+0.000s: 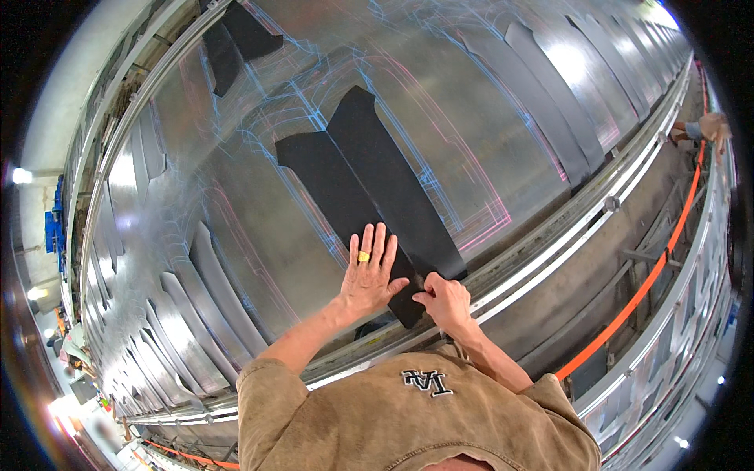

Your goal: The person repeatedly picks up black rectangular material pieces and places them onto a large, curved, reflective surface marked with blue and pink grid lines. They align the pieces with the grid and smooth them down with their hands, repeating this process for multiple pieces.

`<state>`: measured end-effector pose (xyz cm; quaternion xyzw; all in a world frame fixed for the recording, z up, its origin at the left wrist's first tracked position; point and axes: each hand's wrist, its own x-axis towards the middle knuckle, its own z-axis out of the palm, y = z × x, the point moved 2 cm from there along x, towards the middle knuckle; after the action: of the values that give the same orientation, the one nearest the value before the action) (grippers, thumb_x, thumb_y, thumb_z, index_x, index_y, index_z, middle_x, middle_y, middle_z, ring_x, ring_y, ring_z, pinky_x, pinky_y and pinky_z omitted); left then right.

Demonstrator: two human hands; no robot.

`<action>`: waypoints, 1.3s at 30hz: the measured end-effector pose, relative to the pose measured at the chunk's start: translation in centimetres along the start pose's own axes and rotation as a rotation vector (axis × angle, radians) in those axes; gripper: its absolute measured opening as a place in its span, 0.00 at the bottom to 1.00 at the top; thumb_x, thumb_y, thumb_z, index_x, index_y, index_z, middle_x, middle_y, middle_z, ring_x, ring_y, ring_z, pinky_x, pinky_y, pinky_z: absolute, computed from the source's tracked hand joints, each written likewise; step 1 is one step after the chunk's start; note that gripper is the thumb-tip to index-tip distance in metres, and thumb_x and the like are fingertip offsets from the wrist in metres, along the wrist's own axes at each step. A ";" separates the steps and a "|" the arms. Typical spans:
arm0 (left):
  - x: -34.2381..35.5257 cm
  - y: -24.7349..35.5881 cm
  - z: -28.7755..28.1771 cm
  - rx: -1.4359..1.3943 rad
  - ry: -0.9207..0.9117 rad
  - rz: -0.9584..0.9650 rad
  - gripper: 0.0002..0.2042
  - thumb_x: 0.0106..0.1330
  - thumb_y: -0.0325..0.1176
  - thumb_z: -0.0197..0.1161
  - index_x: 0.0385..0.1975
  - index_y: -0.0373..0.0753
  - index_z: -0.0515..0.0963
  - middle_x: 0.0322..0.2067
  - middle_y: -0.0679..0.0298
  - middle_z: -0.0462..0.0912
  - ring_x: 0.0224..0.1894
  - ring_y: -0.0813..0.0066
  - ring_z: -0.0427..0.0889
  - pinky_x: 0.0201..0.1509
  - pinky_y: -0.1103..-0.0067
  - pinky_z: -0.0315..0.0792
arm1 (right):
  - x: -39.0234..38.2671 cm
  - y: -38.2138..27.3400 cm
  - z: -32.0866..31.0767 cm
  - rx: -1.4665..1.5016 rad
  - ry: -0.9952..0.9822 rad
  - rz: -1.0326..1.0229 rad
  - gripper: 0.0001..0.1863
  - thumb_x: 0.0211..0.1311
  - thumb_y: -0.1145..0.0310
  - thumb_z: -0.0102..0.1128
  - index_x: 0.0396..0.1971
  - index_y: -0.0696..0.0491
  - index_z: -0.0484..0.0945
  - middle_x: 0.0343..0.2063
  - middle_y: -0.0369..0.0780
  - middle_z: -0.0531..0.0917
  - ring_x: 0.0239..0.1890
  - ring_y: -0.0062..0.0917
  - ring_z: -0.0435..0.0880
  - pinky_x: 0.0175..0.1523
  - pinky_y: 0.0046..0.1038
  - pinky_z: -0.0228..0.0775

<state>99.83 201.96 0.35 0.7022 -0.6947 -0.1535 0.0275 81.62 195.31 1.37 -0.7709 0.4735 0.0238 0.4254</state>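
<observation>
A large black flat piece (318, 177) with a long central seam lies on a metal surface (251, 180) marked with blue and pink lines. My left hand (369, 271), wearing a yellow ring, lies flat on the piece's lower left part with its fingers stretched out. Just right of it my right hand (446, 302) is closed, fingertips curled at the seam near the lower edge; what they grip is hidden.
Grey pieces (220, 290) line the surface at left and more (542, 102) at right; another black piece (228, 47) lies farther off. Rails (550, 259) and an orange band (613, 322) run along the near side. A co-worker's hand (711, 125) shows at far right, another person (77, 345) far left.
</observation>
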 end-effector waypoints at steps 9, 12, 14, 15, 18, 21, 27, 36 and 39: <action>-2.6 4.0 2.2 0.008 -0.003 0.038 0.49 0.58 0.58 0.65 0.71 0.31 0.52 0.74 0.43 0.42 0.76 0.42 0.39 0.76 0.47 0.35 | -0.3 0.5 0.2 -0.047 0.013 0.013 0.12 0.49 0.66 0.72 0.26 0.53 0.76 0.20 0.46 0.82 0.27 0.44 0.83 0.32 0.42 0.72; -2.7 4.1 2.3 -0.008 -0.009 0.027 0.49 0.58 0.57 0.66 0.72 0.32 0.52 0.74 0.44 0.42 0.76 0.42 0.38 0.76 0.47 0.35 | -0.3 0.5 0.2 -0.039 0.026 0.031 0.11 0.50 0.66 0.72 0.26 0.54 0.77 0.21 0.46 0.82 0.28 0.44 0.83 0.33 0.42 0.73; -2.7 4.1 1.9 -0.032 -0.003 0.020 0.48 0.57 0.56 0.66 0.72 0.33 0.53 0.74 0.44 0.42 0.76 0.43 0.38 0.76 0.48 0.35 | -0.3 0.5 0.1 0.000 0.033 0.023 0.11 0.51 0.66 0.71 0.26 0.54 0.78 0.21 0.46 0.82 0.27 0.43 0.83 0.33 0.40 0.73; -2.8 4.1 1.6 -0.078 -0.010 0.021 0.47 0.58 0.54 0.67 0.71 0.33 0.54 0.74 0.45 0.43 0.76 0.44 0.38 0.76 0.48 0.35 | -0.4 0.5 0.0 0.030 0.031 0.019 0.11 0.51 0.66 0.71 0.27 0.55 0.79 0.20 0.46 0.82 0.27 0.41 0.83 0.33 0.39 0.73; -3.5 4.2 0.8 -0.171 -0.010 0.041 0.40 0.61 0.48 0.66 0.69 0.33 0.59 0.74 0.47 0.47 0.76 0.46 0.41 0.77 0.51 0.39 | -0.1 0.1 -0.4 0.149 -0.030 0.052 0.11 0.55 0.66 0.70 0.29 0.58 0.80 0.20 0.45 0.82 0.23 0.34 0.83 0.30 0.35 0.73; -4.7 3.9 0.2 -0.311 0.094 0.051 0.31 0.64 0.39 0.65 0.65 0.33 0.64 0.71 0.49 0.56 0.73 0.47 0.52 0.74 0.56 0.50 | 0.2 0.1 0.1 0.268 -0.090 0.077 0.13 0.58 0.65 0.68 0.31 0.61 0.80 0.20 0.46 0.83 0.23 0.35 0.84 0.30 0.36 0.74; -5.6 3.6 -0.6 -0.990 0.748 -0.773 0.15 0.64 0.34 0.68 0.45 0.33 0.73 0.43 0.57 0.74 0.46 0.66 0.75 0.49 0.71 0.73 | -0.1 -3.3 -1.9 0.659 -0.318 0.215 0.12 0.64 0.66 0.64 0.31 0.62 0.78 0.19 0.38 0.82 0.18 0.18 0.80 0.23 0.23 0.71; 2.5 -9.2 -4.3 -2.366 0.251 -0.719 0.19 0.74 0.45 0.55 0.49 0.33 0.76 0.45 0.54 0.84 0.45 0.64 0.84 0.53 0.70 0.78 | -1.0 -10.0 -7.1 0.939 -0.423 0.147 0.11 0.66 0.66 0.65 0.32 0.59 0.79 0.20 0.35 0.82 0.18 0.15 0.78 0.23 0.20 0.71; 4.6 -13.5 -1.5 -2.273 0.320 -0.965 0.14 0.71 0.36 0.60 0.47 0.31 0.78 0.46 0.53 0.84 0.45 0.63 0.84 0.54 0.69 0.78 | -0.9 -11.5 -7.9 0.954 -0.429 0.082 0.10 0.68 0.67 0.61 0.33 0.60 0.78 0.20 0.36 0.82 0.18 0.15 0.80 0.21 0.19 0.71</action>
<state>113.21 197.67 -2.47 0.4746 0.1718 -0.5745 0.6444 86.89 192.83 14.08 -0.4501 0.3636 -0.0205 0.8154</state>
